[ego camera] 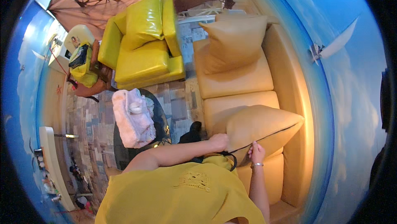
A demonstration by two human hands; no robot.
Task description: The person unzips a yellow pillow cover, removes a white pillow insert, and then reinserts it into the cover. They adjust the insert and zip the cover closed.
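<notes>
A tan leather-look cushion (257,124) stands tilted on the tan sofa (238,82) in front of me. Along the side facing me runs a dark zipper (273,134). My left hand (219,142) is closed in a fist on the cushion's left corner, near the zipper's end. With bent fingers, my right hand (257,153) pinches at the zipper line about midway; a zipper pull is too small to make out. A bracelet sits on my right wrist. Below the left hand, a black cord or strap (233,162) loops down beside my yellow top.
A second tan cushion (237,45) leans at the sofa's far end. Left of me, a dark oval table (161,115) bears folded pale pink fluffy cloth (131,124). Beyond are a yellow armchair (142,59) and a chair holding a yellow bag (85,71). A wall shelf (55,168) is at left.
</notes>
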